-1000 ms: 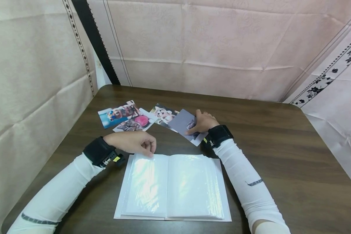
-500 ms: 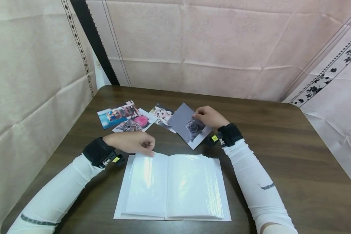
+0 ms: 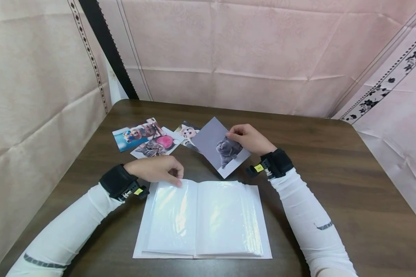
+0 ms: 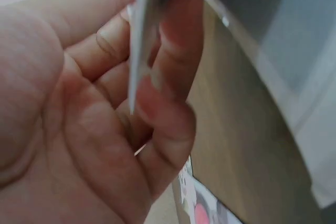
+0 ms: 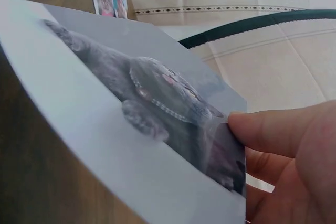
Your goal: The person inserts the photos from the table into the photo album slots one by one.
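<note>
A photo of a grey cat [image 3: 208,140] is pinched at its right edge by my right hand [image 3: 252,139], raised above the table beyond the album. In the right wrist view the thumb lies on the face of the cat photo [image 5: 105,108], which bends slightly. My left hand [image 3: 156,169] pinches the top edge of the left page of an open photo album [image 3: 228,219] with clear, shiny sleeves. The left wrist view has the page edge [image 4: 139,51] between thumb and curled fingers of the left hand [image 4: 100,114].
Left of the cat photo lie a blue-edged dog photo [image 3: 126,142], a kitten photo with a pink ball [image 3: 156,148] overlapping it, and a white-animal photo [image 3: 187,132] partly covered from view. The brown wooden table [image 3: 332,184] is enclosed by pale cloth hangings [image 3: 263,46].
My right hand has picked the cat photo up off the table and drawn it slightly nearer the album, uncovering the cat. The left hand keeps its hold on the page.
</note>
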Demonstrator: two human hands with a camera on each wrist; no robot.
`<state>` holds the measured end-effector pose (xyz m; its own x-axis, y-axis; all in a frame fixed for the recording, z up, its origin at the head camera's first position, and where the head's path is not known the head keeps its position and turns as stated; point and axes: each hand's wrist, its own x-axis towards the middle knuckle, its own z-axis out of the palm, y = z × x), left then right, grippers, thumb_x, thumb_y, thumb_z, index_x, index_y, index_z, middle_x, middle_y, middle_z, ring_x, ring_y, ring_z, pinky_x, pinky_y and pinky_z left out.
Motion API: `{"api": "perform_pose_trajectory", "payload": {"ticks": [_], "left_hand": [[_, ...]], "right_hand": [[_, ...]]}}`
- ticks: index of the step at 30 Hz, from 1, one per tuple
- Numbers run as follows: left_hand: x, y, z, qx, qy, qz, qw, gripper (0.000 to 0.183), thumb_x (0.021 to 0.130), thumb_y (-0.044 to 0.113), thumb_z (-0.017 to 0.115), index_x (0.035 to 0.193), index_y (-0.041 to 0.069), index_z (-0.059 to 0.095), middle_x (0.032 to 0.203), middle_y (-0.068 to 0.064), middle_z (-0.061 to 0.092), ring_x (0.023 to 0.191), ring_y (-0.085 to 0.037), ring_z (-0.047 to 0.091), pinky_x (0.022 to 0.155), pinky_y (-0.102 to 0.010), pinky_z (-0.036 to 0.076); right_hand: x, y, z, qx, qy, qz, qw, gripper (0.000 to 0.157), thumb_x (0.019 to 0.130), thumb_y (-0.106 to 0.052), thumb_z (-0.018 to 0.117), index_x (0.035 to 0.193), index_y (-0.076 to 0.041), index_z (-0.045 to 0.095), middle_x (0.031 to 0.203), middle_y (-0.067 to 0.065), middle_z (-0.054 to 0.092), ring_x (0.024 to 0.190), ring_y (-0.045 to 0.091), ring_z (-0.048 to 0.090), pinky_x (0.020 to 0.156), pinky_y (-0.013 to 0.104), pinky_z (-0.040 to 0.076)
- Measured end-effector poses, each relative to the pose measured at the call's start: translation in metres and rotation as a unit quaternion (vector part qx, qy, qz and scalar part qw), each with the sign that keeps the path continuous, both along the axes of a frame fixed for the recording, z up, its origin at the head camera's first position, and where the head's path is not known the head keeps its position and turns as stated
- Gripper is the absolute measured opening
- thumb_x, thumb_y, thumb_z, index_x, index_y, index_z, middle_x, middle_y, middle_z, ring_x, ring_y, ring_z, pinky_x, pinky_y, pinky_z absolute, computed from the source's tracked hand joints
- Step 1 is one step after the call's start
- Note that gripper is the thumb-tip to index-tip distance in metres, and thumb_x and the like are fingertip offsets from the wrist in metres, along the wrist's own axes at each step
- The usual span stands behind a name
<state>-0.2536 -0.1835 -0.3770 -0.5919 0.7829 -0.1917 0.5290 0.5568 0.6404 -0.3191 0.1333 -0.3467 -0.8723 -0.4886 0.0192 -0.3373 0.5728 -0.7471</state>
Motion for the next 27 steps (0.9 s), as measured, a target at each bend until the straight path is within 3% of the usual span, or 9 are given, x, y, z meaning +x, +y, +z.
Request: {"api": "perform_pose_trajectory", "payload": {"ticks": [7,18,22,27], "left_hand": [[0.002,-0.001,-0.002,0.001,-0.001,-0.012,0.9999,0.013,0.088,0.037,0.064,0.088,0.024,0.068,0.079,0.006,0.061,0.078,-0.012,0.058,0.075,-0.031,0.05],[0.002,-0.003,-0.004,0.054,0.004,0.017,0.9984,0.015,0.086,0.038,0.067,0.091,0.026,0.073,0.086,0.005,0.066,0.078,-0.014,0.06,0.073,-0.028,0.054],[0.002,-0.001,-0.005,0.084,0.009,0.023,0.9962,0.018,0.084,0.037,0.07,0.096,0.025,0.073,0.084,0.006,0.066,0.074,-0.014,0.06,0.071,-0.028,0.054],[0.001,-0.001,-0.004,0.095,0.008,0.023,0.9952,0.021,0.082,0.037,0.072,0.099,0.025,0.071,0.076,0.003,0.06,0.069,-0.015,0.056,0.065,-0.03,0.05]], "right_hand": [[0.009,-0.007,0.0,-0.039,-0.004,0.006,0.999,0.022,0.096,-0.028,0.056,0.099,-0.01,0.068,0.084,0.013,0.047,0.084,0.029,0.047,0.068,0.033,0.036],[0.022,-0.019,-0.007,-0.11,-0.024,0.001,0.994,0.022,0.095,-0.027,0.058,0.102,-0.007,0.067,0.081,0.012,0.045,0.078,0.028,0.046,0.063,0.029,0.036],[0.022,-0.021,-0.012,-0.122,-0.042,-0.007,0.992,0.022,0.095,-0.026,0.057,0.104,-0.008,0.064,0.08,0.012,0.042,0.077,0.034,0.044,0.059,0.026,0.035],[0.022,-0.024,-0.015,-0.126,-0.057,-0.011,0.99,0.023,0.095,-0.028,0.057,0.105,-0.008,0.063,0.084,0.012,0.045,0.086,0.043,0.046,0.065,0.029,0.039]]}}
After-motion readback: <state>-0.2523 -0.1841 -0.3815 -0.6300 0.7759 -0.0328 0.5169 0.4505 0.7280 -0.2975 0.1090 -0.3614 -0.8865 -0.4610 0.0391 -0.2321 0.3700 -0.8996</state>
